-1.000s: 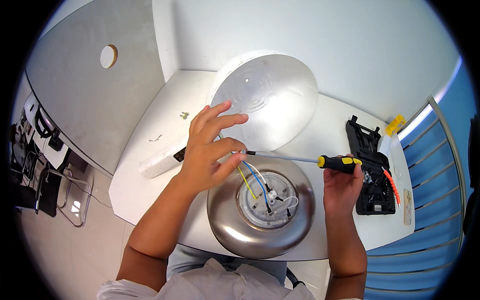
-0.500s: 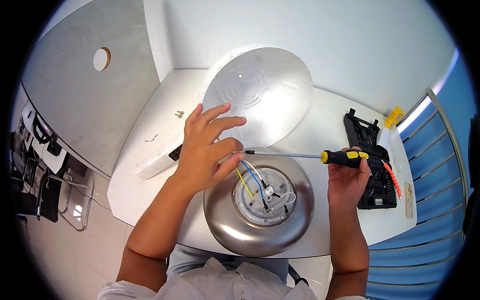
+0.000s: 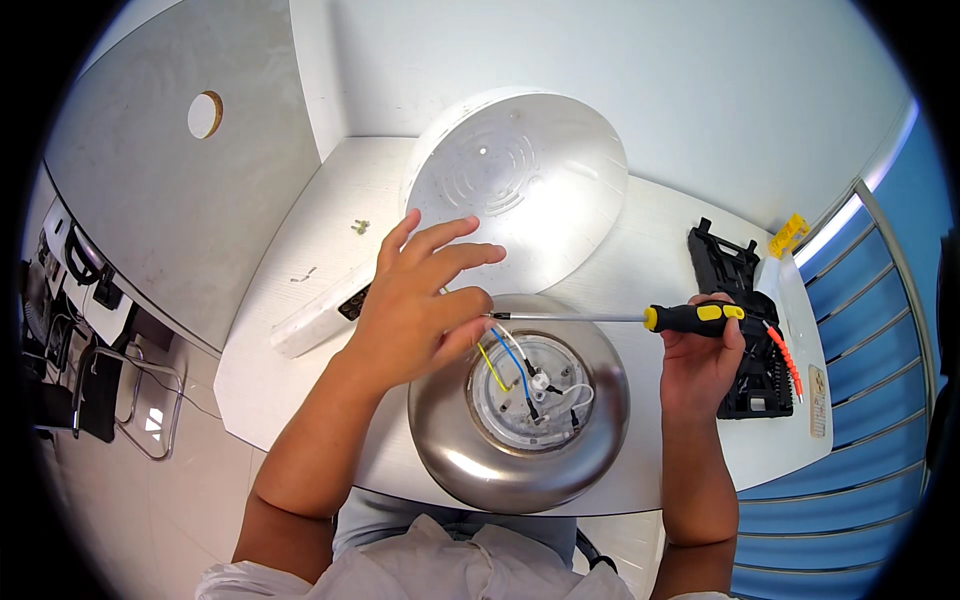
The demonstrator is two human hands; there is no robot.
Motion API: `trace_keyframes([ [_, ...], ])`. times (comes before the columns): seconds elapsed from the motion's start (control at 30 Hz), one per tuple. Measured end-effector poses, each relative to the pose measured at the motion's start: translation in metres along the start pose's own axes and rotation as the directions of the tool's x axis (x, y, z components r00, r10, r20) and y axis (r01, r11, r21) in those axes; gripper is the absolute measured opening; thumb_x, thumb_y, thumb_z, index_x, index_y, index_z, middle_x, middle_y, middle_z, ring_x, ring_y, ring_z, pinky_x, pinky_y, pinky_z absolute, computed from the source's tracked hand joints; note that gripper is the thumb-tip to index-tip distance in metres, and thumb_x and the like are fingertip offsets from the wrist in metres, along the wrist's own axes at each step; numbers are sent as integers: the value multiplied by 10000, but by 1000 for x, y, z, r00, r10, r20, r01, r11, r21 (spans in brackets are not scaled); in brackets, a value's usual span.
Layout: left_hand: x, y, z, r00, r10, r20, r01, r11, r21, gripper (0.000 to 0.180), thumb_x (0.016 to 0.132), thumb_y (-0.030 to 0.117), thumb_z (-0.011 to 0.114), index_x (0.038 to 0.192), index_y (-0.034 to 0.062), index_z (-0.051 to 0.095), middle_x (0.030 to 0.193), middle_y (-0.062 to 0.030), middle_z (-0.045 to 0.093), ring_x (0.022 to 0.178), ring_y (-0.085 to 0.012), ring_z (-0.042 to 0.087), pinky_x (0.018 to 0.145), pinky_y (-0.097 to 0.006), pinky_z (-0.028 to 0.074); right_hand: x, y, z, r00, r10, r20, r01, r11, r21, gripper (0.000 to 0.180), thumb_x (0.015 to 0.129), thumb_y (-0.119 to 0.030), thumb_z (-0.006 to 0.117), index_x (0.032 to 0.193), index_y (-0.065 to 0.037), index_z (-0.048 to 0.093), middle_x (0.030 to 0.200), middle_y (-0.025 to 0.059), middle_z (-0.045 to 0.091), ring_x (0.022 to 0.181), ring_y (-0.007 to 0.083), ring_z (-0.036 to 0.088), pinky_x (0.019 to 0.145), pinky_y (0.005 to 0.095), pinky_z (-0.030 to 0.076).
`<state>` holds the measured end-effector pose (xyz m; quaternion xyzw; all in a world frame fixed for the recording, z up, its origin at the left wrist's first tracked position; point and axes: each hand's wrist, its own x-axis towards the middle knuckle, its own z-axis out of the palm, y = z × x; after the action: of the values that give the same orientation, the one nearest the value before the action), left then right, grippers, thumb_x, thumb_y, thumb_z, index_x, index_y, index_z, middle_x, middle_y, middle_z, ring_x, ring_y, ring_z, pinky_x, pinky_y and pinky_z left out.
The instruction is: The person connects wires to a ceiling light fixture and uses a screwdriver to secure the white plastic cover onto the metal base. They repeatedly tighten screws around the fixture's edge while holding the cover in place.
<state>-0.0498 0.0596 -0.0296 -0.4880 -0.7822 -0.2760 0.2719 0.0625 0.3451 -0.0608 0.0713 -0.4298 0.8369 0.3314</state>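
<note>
Thumb and index finger of my left hand (image 3: 420,300) are pinched together, with the other fingers spread. What they hold is mostly hidden. Blue, white and yellow-green wires (image 3: 516,360) run up to these fingers from a round brushed-metal vessel (image 3: 450,465) with an exposed white centre. My right hand (image 3: 698,362) grips the black-and-yellow handle of a long screwdriver (image 3: 690,318). Its shaft lies level above the vessel, and its tip reaches my left fingertips. Behind the vessel lies a large white bowl-shaped shell (image 3: 565,190) with a handle (image 3: 310,322) pointing left.
An opened black tool case (image 3: 755,390) lies at the right of the white table, with an orange flexible shaft (image 3: 785,362) on it. Small screws (image 3: 360,227) sit at the back left. A grey panel (image 3: 180,200) with a round hole stands left; metal railings (image 3: 870,340) stand right.
Both hands and the screwdriver have shifted slightly to the right. The screwdriver's tip now sits closer against the left fingertips, and the small metal bit seen there before is hidden.
</note>
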Motion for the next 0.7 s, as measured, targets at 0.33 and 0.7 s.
trace_keyframes([
  [0.33,1,-1,1,999,-36,-1,36,998,-54,113,733,197,748,764,134,659,1229,-23,627,1280,-309,484,1107,-574,245,1,1,2,998,21,-57,-19,1000,24,300,978,-281,459,1188,-68,488,1060,109,563,927,196,643,753,364,615],
  [0.7,0,-7,-1,994,-27,-110,24,999,-30,121,785,184,718,804,95,638,1182,-58,637,1234,-315,521,1061,-532,347,8,-13,-2,989,38,144,-11,984,-180,358,891,-238,570,1159,-18,483,1020,137,574,865,236,671,769,373,613],
])
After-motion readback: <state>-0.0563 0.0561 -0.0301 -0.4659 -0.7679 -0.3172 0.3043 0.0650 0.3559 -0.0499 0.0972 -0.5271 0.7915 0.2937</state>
